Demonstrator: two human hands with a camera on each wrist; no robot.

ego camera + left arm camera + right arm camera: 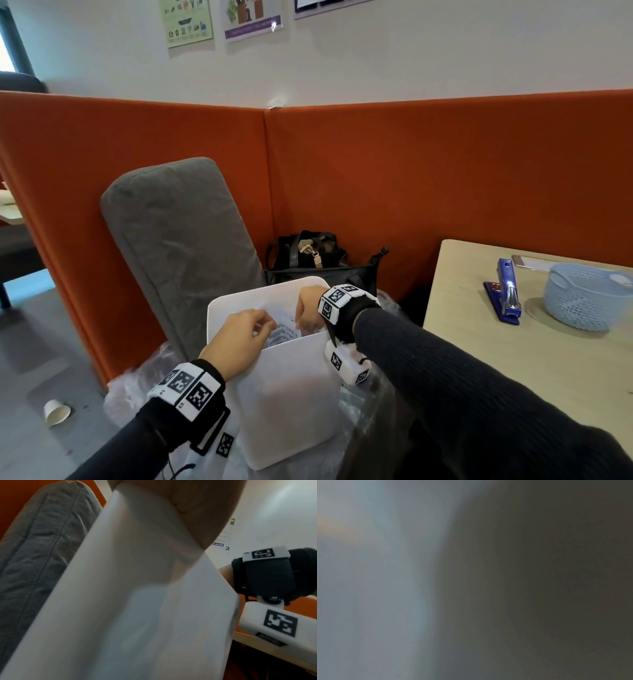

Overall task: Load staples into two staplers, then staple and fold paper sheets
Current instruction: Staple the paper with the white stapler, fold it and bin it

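Note:
A white bin [291,394] stands on the floor left of the table. Printed paper [282,330] sits in its mouth. My left hand [239,337] curls its fingers round the paper's left edge at the bin's near rim. My right hand [308,308] reaches down from the far right rim and pinches the paper's right side; its fingertips are partly hidden. A blue stapler [507,294] lies on the table [513,370] with its top arm raised, away from both hands. In the left wrist view the bin wall [137,601] fills the picture. The right wrist view is a dark blur.
A light blue mesh basket [585,296] stands right of the stapler, with a flat pad [534,263] behind them. A grey cushion [178,240] and a black bag [315,257] lean on the orange partition [445,171]. Crinkled plastic [137,387] surrounds the bin. A paper cup [56,413] lies on the floor.

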